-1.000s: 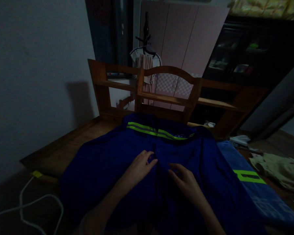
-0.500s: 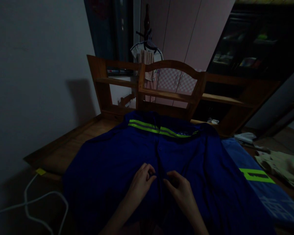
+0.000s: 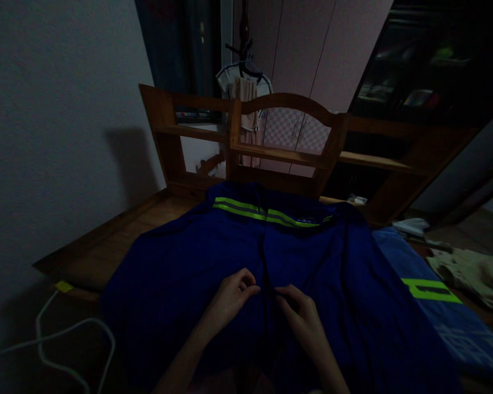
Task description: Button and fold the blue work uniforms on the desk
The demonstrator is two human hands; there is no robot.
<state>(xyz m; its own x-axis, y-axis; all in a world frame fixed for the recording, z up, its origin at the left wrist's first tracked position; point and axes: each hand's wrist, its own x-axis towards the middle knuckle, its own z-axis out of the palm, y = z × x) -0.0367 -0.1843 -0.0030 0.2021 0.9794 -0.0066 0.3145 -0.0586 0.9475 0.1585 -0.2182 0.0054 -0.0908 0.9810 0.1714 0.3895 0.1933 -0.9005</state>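
A dark blue work jacket [image 3: 181, 273] lies spread out, front side up, with yellow-green reflective stripes across its chest. Its front opening runs down the middle between my two hands. My left hand [image 3: 230, 295] is closed in a pinch on the cloth left of the opening, thumb and forefinger close together. On the other side, my right hand [image 3: 302, 312] pinches the edge of the front placket. The dim light hides exactly what lies between the fingertips. The jacket's lower end fades into shadow near my body.
A wooden headboard with shelves [image 3: 287, 156] stands behind the jacket. To the right lie a folded blue garment [image 3: 427, 323] and a pale cloth [image 3: 472, 273]. A white cable [image 3: 74, 325] loops at the left, below the wall [image 3: 66, 137].
My left hand has shifted slightly left and up, its fingers more closed. The right hand stays at the placket, its fingers closer together. The view has moved slightly.
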